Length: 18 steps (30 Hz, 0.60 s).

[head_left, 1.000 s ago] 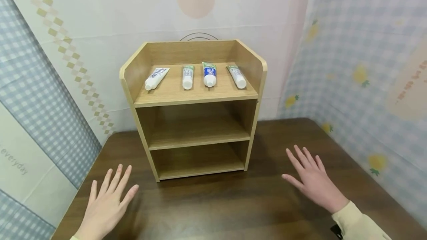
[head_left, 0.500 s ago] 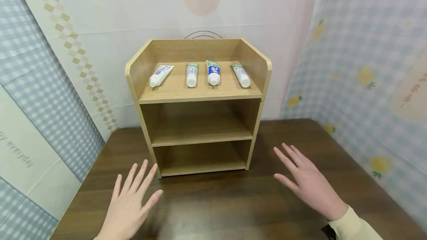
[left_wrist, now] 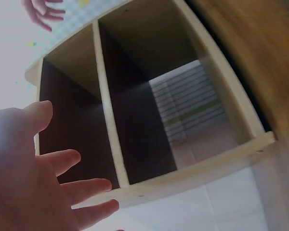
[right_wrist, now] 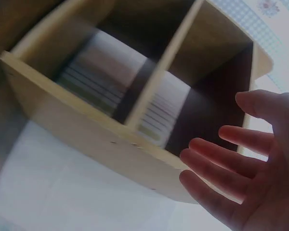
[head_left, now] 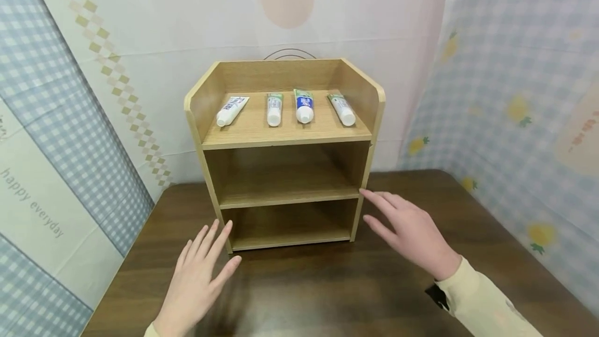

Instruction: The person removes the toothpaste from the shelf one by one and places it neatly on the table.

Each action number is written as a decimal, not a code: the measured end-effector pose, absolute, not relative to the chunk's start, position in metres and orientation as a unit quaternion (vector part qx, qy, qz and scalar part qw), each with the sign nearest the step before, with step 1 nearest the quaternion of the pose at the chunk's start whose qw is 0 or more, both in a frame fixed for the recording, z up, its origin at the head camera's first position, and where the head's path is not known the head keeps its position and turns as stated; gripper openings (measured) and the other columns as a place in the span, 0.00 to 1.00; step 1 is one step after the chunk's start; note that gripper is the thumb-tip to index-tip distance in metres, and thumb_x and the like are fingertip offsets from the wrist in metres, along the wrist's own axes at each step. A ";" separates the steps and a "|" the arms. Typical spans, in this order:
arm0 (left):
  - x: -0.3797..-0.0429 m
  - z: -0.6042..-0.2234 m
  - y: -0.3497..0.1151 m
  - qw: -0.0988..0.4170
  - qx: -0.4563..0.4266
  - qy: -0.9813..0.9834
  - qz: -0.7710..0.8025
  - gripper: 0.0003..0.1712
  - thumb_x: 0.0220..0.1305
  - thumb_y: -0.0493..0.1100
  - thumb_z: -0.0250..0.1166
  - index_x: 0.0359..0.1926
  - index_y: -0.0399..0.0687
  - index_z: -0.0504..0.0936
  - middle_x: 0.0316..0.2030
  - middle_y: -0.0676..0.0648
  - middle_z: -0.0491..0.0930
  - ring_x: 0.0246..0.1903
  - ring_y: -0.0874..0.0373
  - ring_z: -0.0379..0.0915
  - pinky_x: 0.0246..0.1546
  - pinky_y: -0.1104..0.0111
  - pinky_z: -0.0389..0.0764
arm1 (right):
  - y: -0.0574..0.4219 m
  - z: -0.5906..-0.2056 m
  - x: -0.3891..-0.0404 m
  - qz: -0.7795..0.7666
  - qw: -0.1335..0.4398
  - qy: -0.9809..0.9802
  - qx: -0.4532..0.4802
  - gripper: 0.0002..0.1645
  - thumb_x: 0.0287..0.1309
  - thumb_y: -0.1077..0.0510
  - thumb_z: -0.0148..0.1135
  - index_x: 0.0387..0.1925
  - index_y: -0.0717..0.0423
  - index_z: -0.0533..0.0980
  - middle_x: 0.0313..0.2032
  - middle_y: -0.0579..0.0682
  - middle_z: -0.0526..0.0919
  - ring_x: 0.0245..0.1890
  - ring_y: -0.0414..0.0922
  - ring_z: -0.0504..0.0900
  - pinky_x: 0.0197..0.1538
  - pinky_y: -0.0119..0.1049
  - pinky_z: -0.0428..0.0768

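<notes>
A light wooden shelf unit (head_left: pixel 285 202) stands upright on the dark table, with two open compartments below its top tray. Several toothpaste tubes lie on that top: a white tube (head_left: pixel 232 111) at the left, a green-and-white tube (head_left: pixel 274 109), a blue-and-white tube (head_left: pixel 304 106), and a white tube with a green end (head_left: pixel 342 109) at the right. My left hand (head_left: pixel 194 280) hovers near the unit's lower left front, fingers extended and holding nothing. Beside the right side panel is my right hand (head_left: pixel 412 230), its fingers extended; whether a fingertip touches the panel I cannot tell.
The brown wooden table (head_left: pixel 299 295) extends in front of the unit and to both sides. Behind hangs a pale patterned cloth (head_left: pixel 398 25). Checked blue-and-white cloth (head_left: pixel 496 92) closes off the right, and more checked cloth (head_left: pixel 79 134) the left.
Both hands have moved inward toward the shelf unit, the right hand now reaching its right edge. The head view has shifted slightly; the tubes keep their places on top.
</notes>
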<state>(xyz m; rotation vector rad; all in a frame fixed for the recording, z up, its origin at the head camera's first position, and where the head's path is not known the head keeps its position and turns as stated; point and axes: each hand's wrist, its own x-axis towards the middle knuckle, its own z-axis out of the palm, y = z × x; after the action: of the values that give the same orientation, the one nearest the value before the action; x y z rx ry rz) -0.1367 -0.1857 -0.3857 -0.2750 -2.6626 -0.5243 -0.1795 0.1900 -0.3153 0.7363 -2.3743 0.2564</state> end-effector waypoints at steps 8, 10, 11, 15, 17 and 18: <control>-0.141 -0.376 -0.176 0.239 -0.100 -0.941 -0.219 0.36 0.58 0.63 0.53 0.66 0.67 0.53 0.62 0.54 0.64 0.62 0.54 0.58 0.60 0.53 0.52 | 0.173 -0.271 -0.193 0.100 0.360 -0.876 0.306 0.28 0.53 0.49 0.59 0.56 0.49 0.69 0.42 0.45 0.80 0.34 0.39 0.79 0.35 0.36 0.76; -0.142 -0.375 -0.175 0.246 -0.096 -0.937 -0.231 0.36 0.58 0.61 0.55 0.66 0.66 0.55 0.61 0.53 0.65 0.61 0.53 0.60 0.59 0.52 0.54 | 0.169 -0.261 -0.198 0.105 0.369 -0.870 0.309 0.27 0.53 0.50 0.59 0.55 0.50 0.69 0.40 0.45 0.81 0.31 0.39 0.78 0.33 0.35 0.75; -0.142 -0.374 -0.174 0.248 -0.095 -0.935 -0.235 0.36 0.58 0.61 0.55 0.66 0.65 0.55 0.60 0.53 0.66 0.60 0.53 0.60 0.59 0.53 0.54 | 0.167 -0.256 -0.201 0.107 0.374 -0.868 0.309 0.26 0.53 0.50 0.59 0.54 0.51 0.70 0.39 0.45 0.80 0.29 0.38 0.77 0.32 0.35 0.74; -0.143 -0.373 -0.174 0.249 -0.091 -0.930 -0.255 0.36 0.58 0.59 0.56 0.66 0.65 0.54 0.61 0.52 0.66 0.60 0.52 0.62 0.59 0.53 0.55 | 0.162 -0.239 -0.212 0.115 0.401 -0.855 0.308 0.23 0.53 0.52 0.59 0.51 0.54 0.71 0.37 0.48 0.79 0.28 0.41 0.75 0.31 0.37 0.73; -0.143 -0.371 -0.175 0.244 -0.085 -0.929 -0.266 0.36 0.59 0.59 0.55 0.66 0.67 0.52 0.62 0.52 0.65 0.60 0.51 0.62 0.59 0.53 0.55 | 0.158 -0.232 -0.218 0.114 0.420 -0.846 0.309 0.22 0.53 0.53 0.59 0.49 0.56 0.72 0.40 0.50 0.79 0.30 0.44 0.75 0.34 0.39 0.73; -0.142 -0.371 -0.176 0.240 -0.081 -0.928 -0.271 0.37 0.59 0.59 0.55 0.66 0.68 0.50 0.62 0.52 0.65 0.60 0.51 0.62 0.59 0.53 0.54 | 0.156 -0.229 -0.221 0.113 0.428 -0.841 0.310 0.21 0.53 0.54 0.59 0.49 0.57 0.72 0.41 0.51 0.78 0.33 0.46 0.75 0.37 0.41 0.73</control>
<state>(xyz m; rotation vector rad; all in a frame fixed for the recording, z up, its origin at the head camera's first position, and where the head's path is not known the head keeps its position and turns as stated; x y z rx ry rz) -0.1424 -0.1760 -0.3710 -0.2220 -2.5404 -0.7425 -0.2205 0.1556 -0.2294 0.7737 -2.1010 0.2827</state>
